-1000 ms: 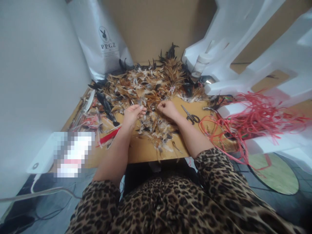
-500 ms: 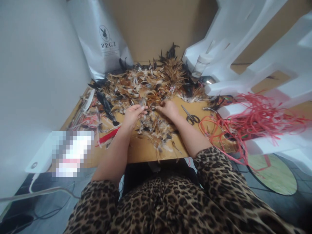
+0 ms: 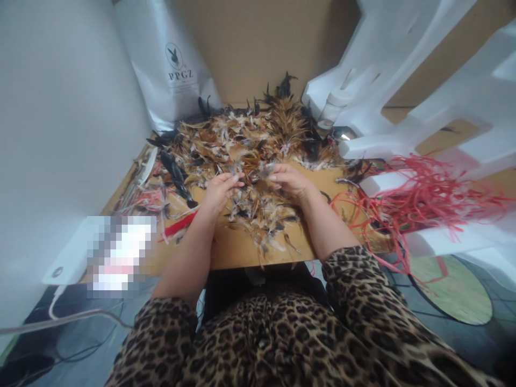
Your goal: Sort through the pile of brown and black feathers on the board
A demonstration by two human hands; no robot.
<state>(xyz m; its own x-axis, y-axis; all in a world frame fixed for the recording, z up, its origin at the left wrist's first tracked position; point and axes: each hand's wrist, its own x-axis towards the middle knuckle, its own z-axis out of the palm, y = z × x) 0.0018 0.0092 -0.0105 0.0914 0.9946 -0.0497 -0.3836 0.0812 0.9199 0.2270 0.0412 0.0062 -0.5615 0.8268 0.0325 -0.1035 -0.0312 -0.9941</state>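
Brown, white and black feathers (image 3: 226, 134) lie in a wide heap across the back of the wooden table. A smaller pile of feathers (image 3: 258, 215) spreads between my forearms near the front edge. My left hand (image 3: 221, 191) is closed in a pinch at the left of this pile, with pale feather fluff at its fingertips. Opposite it, my right hand (image 3: 291, 180) pinches a greyish feather (image 3: 265, 172), its fingertips pointing left. A gap separates the two hands. Scissors (image 3: 325, 198) are mostly hidden behind my right wrist; only part of a dark handle shows.
Tangled red strips (image 3: 435, 199) hang over white foam pieces (image 3: 387, 183) at the right. A jar (image 3: 334, 107) stands at the back right, a silver bag (image 3: 177, 97) at the back left. Left, a white device (image 3: 68, 263) with a cable sits beside the table edge (image 3: 242, 263).
My right hand has moved right, away from my left hand, with a feather in its fingers, and now covers most of the scissors. The left hand has hardly moved.
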